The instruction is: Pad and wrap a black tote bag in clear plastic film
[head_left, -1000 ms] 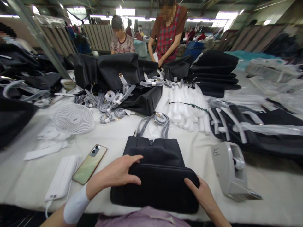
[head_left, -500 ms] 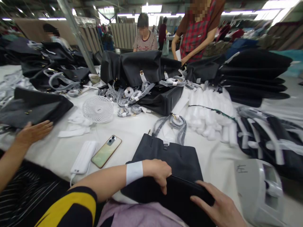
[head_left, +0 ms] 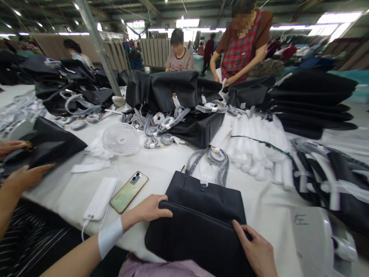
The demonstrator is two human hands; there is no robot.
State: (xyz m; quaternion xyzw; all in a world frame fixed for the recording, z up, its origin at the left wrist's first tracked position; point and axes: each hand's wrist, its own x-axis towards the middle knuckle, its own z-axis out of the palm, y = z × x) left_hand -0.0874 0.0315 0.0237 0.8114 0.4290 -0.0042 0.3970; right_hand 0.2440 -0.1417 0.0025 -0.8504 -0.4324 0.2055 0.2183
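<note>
A black handbag [head_left: 201,215] lies flat on the white table [head_left: 161,161] right in front of me, its wrapped grey straps [head_left: 215,159] trailing away from me. My left hand [head_left: 150,209], with a white wristband, grips the bag's left edge, thumb on top and fingers curled round it. My right hand [head_left: 255,250] rests on the bag's lower right corner with fingers spread over the leather.
A phone [head_left: 128,191] and white power bank [head_left: 100,198] lie left of the bag, a small white fan [head_left: 121,138] beyond. A grey tape dispenser [head_left: 319,242] stands at right. Black bags pile up behind. A co-worker's hands [head_left: 23,175] handle a bag at left; other people work opposite.
My left hand has slid from the bag's top edge to its left edge. My right hand has shifted lower on the bag. The co-worker's hand at left has moved nearer.
</note>
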